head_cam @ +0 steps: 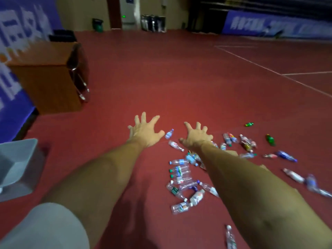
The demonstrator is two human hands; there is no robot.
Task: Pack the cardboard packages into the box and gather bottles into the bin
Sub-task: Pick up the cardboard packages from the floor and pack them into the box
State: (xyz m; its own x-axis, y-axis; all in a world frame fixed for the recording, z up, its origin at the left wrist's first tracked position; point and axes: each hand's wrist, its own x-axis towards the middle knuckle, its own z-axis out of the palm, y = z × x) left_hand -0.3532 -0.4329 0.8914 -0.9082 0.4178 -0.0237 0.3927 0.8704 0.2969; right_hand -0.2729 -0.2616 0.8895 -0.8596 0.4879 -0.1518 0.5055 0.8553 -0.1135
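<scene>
Bottles (180, 174) are in neither hand: left hand (145, 132) and right hand (196, 136) stretch forward, fingers splayed, empty. They lie scattered on the red floor (161, 78) from 3 to 5 o'clock of the hands. Gathering looks barely begun; next comes gripping a near bottle and carrying it to the grey bin (18, 146) at 8 o'clock. Open floor runs ahead; a wooden desk (46, 83) stands at 10 o'clock

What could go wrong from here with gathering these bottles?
The left hand and right hand are empty, and the grey bin sits well left of the bottle pile, so carried bottles may drop. The bottle nearest the person could be stepped on. The far green bottle may get missed.
</scene>
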